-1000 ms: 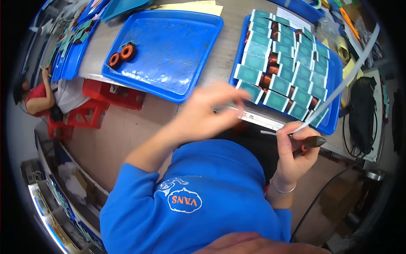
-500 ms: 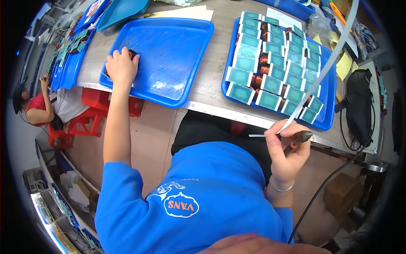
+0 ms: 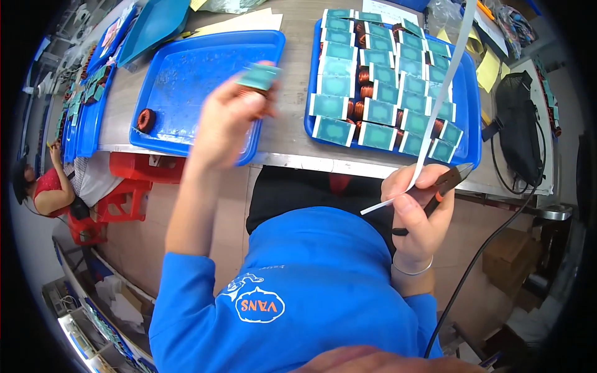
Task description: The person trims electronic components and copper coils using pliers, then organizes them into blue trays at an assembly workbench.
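My left hand [image 3: 225, 121], blurred by motion, is closed on a copper coil with a green rectangular piece [image 3: 260, 77] on it, held above the left blue tray [image 3: 205, 38]. A single bare copper ring coil [image 3: 146, 120] lies in that tray's near left corner. By the table's front edge, my right hand [image 3: 418, 214] grips a pair of pliers [image 3: 449, 180] with dark jaws and orange on the handle. Thumb and fingers of the same hand also pinch a long white strip [image 3: 439, 99], whose short free end points left. The strip runs up past the top of the view.
Rows of copper coils with green pieces [image 3: 357, 133] fill the right blue tray [image 3: 471, 124]. Yellow papers [image 3: 245, 23] and a teal tray [image 3: 152, 31] lie behind the left tray. A black bag [image 3: 523, 137] and cable are at right. A person [image 3: 46, 180] sits at far left.
My left hand has risen from the left tray and moved right with a green-pieced coil, uncovering the bare coil. The view has shifted slightly; my right hand keeps pliers and strip.
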`<state>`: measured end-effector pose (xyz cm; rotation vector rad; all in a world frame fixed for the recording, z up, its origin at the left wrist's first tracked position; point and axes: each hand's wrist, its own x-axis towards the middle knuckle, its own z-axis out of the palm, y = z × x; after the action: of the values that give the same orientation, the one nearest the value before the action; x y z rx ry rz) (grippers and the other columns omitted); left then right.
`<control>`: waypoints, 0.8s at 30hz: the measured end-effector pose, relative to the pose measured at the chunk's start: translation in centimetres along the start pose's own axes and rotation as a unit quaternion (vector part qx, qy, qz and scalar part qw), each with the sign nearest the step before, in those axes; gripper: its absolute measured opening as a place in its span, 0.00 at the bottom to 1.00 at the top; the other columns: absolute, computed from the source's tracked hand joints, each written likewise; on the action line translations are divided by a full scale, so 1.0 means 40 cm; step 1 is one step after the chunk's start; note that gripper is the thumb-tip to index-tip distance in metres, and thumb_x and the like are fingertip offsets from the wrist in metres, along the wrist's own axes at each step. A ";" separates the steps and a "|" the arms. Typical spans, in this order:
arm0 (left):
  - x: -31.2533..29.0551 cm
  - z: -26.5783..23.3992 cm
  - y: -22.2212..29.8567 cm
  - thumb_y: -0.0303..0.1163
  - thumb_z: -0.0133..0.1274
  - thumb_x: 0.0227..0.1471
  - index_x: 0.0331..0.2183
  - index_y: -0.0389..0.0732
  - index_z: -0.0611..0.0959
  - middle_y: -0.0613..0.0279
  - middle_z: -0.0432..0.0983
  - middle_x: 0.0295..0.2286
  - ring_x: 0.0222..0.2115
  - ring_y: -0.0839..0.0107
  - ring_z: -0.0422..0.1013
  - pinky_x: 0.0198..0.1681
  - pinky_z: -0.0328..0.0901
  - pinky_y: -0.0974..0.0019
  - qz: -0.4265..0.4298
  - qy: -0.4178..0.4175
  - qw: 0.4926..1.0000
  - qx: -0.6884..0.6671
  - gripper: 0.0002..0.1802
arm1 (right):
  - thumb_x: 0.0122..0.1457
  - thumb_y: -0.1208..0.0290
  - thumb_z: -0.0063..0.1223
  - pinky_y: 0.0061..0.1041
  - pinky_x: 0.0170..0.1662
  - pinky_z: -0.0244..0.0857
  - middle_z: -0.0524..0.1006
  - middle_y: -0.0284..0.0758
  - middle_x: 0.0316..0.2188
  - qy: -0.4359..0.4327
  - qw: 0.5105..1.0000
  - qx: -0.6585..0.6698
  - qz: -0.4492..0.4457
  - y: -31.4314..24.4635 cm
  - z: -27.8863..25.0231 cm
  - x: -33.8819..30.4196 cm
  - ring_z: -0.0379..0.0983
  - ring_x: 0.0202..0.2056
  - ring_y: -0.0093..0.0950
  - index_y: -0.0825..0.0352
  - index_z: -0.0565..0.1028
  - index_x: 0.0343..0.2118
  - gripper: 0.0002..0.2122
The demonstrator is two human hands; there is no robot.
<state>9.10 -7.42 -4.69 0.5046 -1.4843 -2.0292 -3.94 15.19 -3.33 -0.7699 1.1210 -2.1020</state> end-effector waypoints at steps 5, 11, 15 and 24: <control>-0.051 0.217 -0.069 0.35 0.59 0.37 0.49 0.39 0.62 0.48 0.64 0.39 0.39 0.60 0.67 0.20 0.71 0.66 -0.102 -0.121 0.967 -0.201 0.36 | 0.46 0.85 0.48 0.26 0.33 0.62 0.69 0.39 0.24 0.028 0.998 0.048 0.006 -0.021 -0.008 -0.006 0.66 0.28 0.28 0.65 0.61 0.34 0.14; -0.091 0.282 -0.099 0.27 0.56 0.38 0.46 0.43 0.58 0.52 0.61 0.37 0.35 0.66 0.65 0.20 0.68 0.66 -0.124 -0.147 0.968 -0.161 0.33 | 0.46 0.84 0.48 0.27 0.35 0.62 0.68 0.38 0.24 0.060 0.996 0.061 -0.010 -0.021 -0.040 -0.009 0.67 0.30 0.30 0.65 0.61 0.36 0.14; -0.099 0.283 -0.097 0.20 0.55 0.38 0.50 0.44 0.53 0.55 0.59 0.42 0.41 0.71 0.60 0.38 0.64 0.70 -0.074 -0.141 0.978 -0.134 0.39 | 0.47 0.84 0.48 0.25 0.36 0.62 0.69 0.36 0.25 0.056 0.996 0.065 0.010 -0.014 -0.059 -0.008 0.69 0.33 0.30 0.65 0.61 0.36 0.14; -0.111 0.278 -0.122 0.17 0.54 0.31 0.51 0.39 0.56 0.60 0.54 0.40 0.42 0.72 0.58 0.44 0.57 0.70 0.038 -0.154 0.987 0.013 0.42 | 0.47 0.85 0.49 0.23 0.37 0.64 0.69 0.36 0.26 0.068 0.997 0.037 0.022 0.009 -0.054 -0.015 0.70 0.34 0.27 0.68 0.61 0.37 0.14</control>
<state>4.71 4.67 -5.97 0.1434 -1.6811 -2.1010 -5.06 16.53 -4.79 -0.5692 1.1141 -2.1723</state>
